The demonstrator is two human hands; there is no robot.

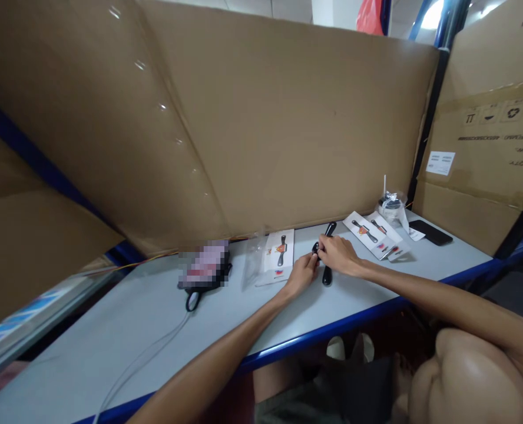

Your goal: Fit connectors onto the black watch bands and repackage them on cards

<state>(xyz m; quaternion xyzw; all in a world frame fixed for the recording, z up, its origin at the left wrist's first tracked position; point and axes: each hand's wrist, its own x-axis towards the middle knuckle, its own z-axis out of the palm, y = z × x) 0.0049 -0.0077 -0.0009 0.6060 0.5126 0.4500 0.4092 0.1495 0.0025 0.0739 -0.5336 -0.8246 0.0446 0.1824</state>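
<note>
The person's left hand [304, 273] and right hand [340, 254] meet above the counter [85, 341], fingers of both clamped around the middle of a black two-handled tool [327, 275], its ends jutting out beyond and in front. A printed card [283, 250] lies left of them; two more cards [366, 234] overlap on the right.

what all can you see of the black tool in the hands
The black tool looks like glossy plastic, with two rounded ends. It slants, one end toward the cardboard, the other toward the front of the table. The right hand and left hand pinch it near its middle, partly hiding it; contact with the table is unclear.
</note>
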